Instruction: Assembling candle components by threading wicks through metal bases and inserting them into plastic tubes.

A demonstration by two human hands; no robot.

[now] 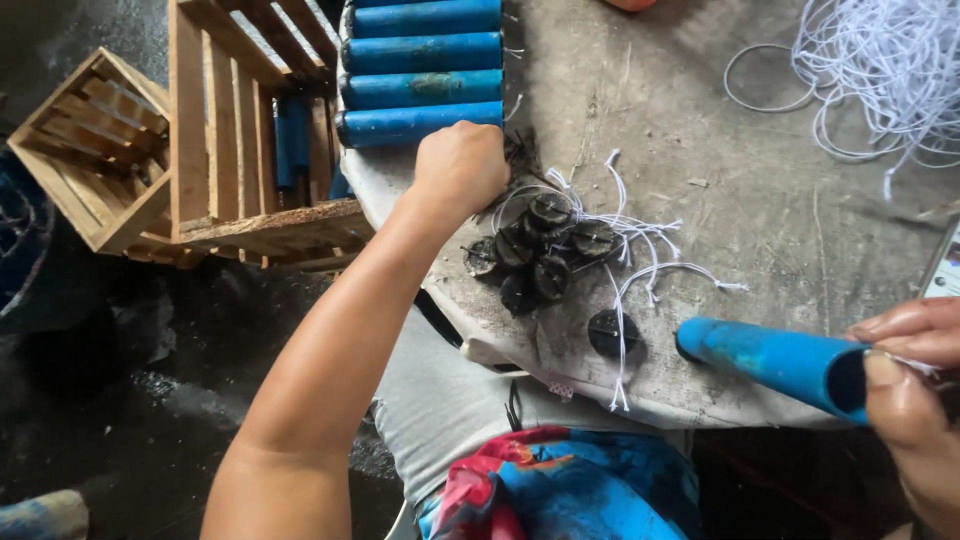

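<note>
- Right hand (915, 385) at bottom right grips blue tube (775, 360) by its open end, thumb across the rim; tube lies over the table (760, 190) edge, pointing left
- Left hand (462, 165) closed in a fist on the table, touching the pile of black discs (540, 255) with white strings (640, 270); what it holds, cannot tell
- Row of blue tubes (425, 70) just behind the fist; white cord tangle (880, 60) top right; wooden crates (240, 130) left of the table

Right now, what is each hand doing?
Left hand: closed in a fist by the black discs; contents hidden.
Right hand: holding a blue tube.
</note>
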